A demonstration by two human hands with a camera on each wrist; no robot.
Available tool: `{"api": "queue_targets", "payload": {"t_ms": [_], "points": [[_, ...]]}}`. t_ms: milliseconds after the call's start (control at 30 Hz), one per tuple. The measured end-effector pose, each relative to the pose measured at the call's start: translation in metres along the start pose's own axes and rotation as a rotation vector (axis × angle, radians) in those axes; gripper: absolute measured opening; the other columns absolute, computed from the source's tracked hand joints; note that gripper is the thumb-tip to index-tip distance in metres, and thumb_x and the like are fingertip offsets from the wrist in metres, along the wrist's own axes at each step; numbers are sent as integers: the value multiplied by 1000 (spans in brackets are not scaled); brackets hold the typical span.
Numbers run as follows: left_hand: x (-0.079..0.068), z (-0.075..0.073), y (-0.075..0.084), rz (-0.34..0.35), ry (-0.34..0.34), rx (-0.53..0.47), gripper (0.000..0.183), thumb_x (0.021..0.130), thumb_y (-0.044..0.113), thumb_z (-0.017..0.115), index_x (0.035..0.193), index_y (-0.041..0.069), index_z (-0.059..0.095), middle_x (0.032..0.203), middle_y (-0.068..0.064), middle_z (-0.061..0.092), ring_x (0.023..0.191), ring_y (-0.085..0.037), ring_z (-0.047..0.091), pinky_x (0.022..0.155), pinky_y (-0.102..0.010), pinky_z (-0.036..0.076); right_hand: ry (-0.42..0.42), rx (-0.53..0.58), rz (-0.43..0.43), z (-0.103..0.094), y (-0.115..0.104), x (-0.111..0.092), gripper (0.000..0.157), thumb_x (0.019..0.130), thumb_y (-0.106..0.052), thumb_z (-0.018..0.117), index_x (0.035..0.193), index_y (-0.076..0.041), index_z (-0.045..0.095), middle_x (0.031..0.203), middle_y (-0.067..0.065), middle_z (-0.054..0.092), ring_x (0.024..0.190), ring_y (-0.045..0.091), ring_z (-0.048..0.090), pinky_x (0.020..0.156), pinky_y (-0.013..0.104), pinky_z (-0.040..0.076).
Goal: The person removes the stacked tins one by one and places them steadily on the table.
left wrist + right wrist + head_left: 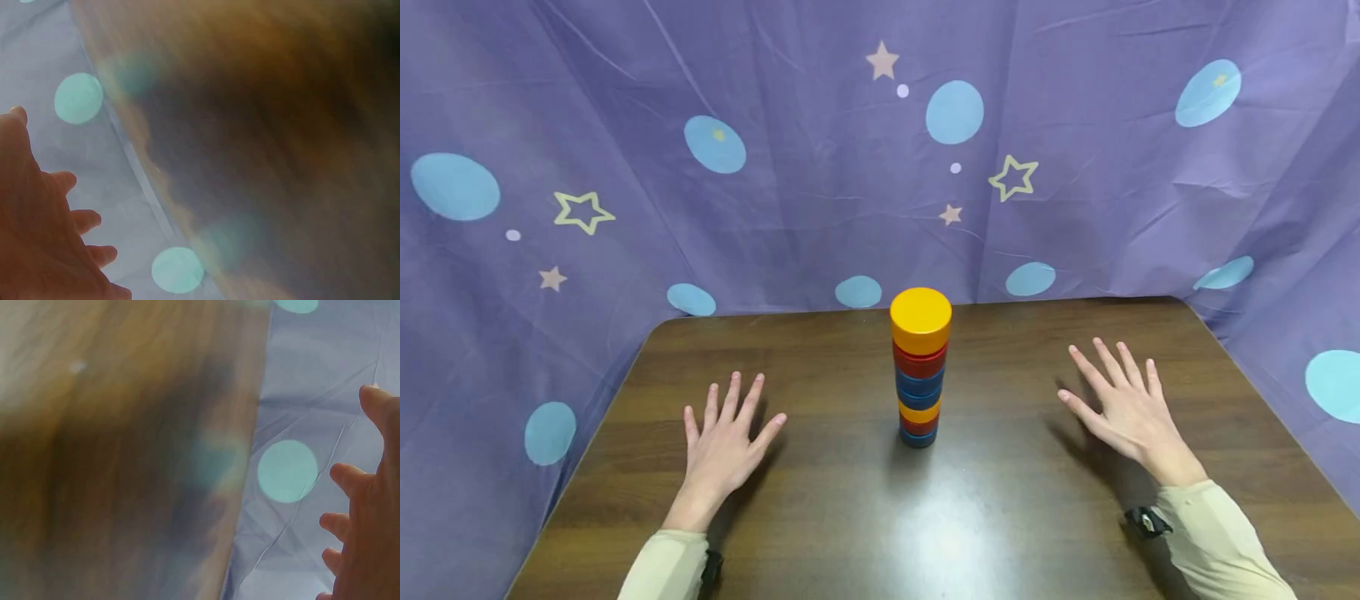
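A tall stack of round yellow, red and blue pieces (920,367) stands upright on the brown wooden table (820,500). Its top is a flat yellow disc; whether the pieces are cups or solid blocks I cannot tell. To the left of the stack, my left hand (721,454) has its fingers spread, palm down, holding nothing. On the other side my right hand (1126,412) is spread in the same way, also with nothing in it. Both hands are apart from the stack. Each wrist view shows part of its own hand, the left (37,219) and the right (372,519), with fingers extended.
Behind the table hangs a purple cloth (820,167) with blue dots and stars, which also runs down along both sides. A black band (1147,522) is on the right wrist. Light reflects off the table's front middle.
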State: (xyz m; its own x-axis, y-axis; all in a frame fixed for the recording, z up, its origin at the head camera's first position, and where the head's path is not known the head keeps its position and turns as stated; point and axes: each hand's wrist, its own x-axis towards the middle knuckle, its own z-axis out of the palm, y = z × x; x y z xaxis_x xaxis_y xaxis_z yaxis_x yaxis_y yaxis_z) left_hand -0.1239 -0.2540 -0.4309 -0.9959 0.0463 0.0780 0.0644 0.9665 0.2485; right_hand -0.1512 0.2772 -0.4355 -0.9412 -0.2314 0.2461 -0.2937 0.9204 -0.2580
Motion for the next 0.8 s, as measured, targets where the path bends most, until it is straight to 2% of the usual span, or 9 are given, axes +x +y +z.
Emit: {"api": "queue_targets", "payload": {"t_ms": [300,400,633,800], "points": [[12,0,27,61,-24,-63,76,96,63,36,156,25,11,160,-13,4,144,-40,-2,105,-67,-6,46,77,-137,-4,-22,10,61,98,-43,50,152,-21,32,153,20,26,142,41,14,110,60,-1],[17,0,40,93,-11,-100,74,97,62,37,156,25,12,160,-12,4,144,-38,0,106,-66,-6,61,124,-175,-2,-30,14,58,98,-39,51,151,-20,34,152,21,27,142,40,16,112,58,3],[31,-2,76,235,49,-290,68,99,51,45,155,20,22,160,-8,10,145,-30,4,110,-59,-6,95,242,-227,9,-44,23,49,101,-27,49,147,-13,40,145,22,37,135,41,30,110,57,15],[39,-8,104,364,88,-462,66,100,48,46,154,17,25,160,-6,12,145,-25,8,112,-56,-3,106,328,-237,16,-56,26,47,102,-23,48,146,-11,41,142,20,41,129,39,39,103,58,28]]}}
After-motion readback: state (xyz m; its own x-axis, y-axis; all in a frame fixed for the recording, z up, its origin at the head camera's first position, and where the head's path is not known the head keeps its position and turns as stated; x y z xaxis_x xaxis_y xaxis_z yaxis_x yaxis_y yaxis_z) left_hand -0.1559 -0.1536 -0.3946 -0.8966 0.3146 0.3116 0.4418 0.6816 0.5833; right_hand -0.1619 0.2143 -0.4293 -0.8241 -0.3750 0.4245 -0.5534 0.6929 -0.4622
